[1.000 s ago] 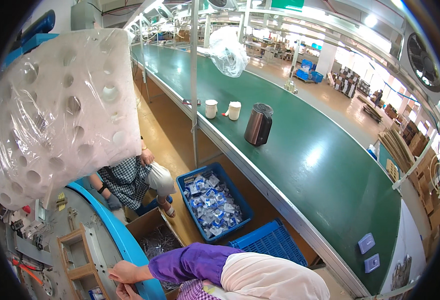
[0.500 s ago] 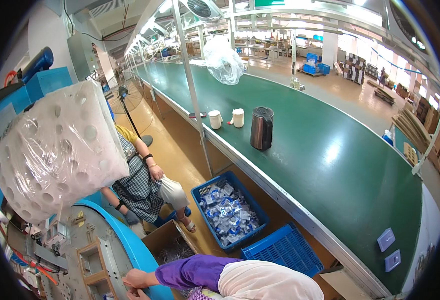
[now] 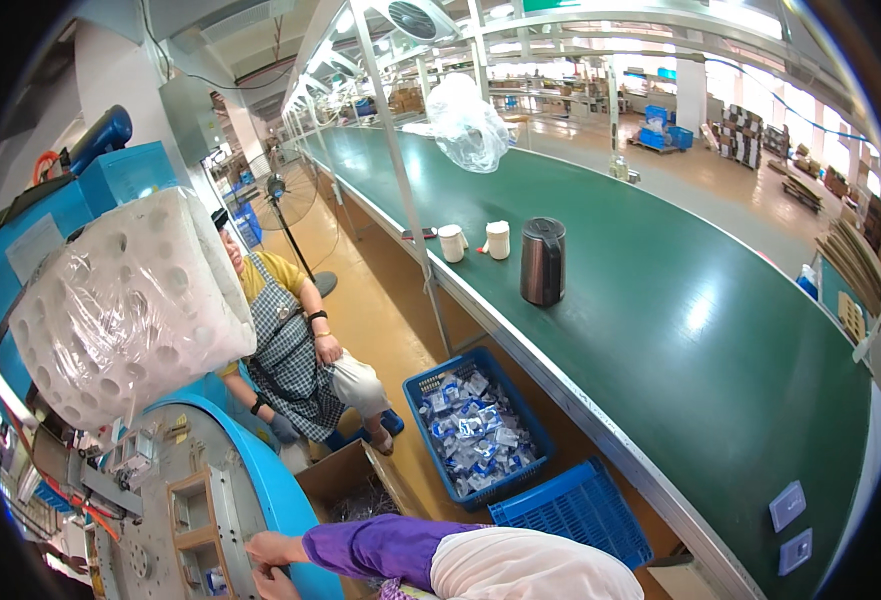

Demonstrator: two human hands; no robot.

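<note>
My right hand, in a purple sleeve, is at the edge of a grey round machine table. Its fingers are curled together; whatever they grip is too small or hidden to make out. Just below, my left hand is partly cut off by the lower edge, its visible fingers bent in close to the right hand. Beside both hands lies a wooden-framed fixture with two openings. A small blue-and-white packet sits in the nearer opening.
A blue basket of packets and a second blue crate stand by the green conveyor. A cardboard box is near my arm. A co-worker sits beyond the table. A plastic-wrapped white roll stands left. A kettle rests on the belt.
The view has shifted slightly, so the surroundings sit farther right and more of the co-worker shows. My hands stay close together at the table edge.
</note>
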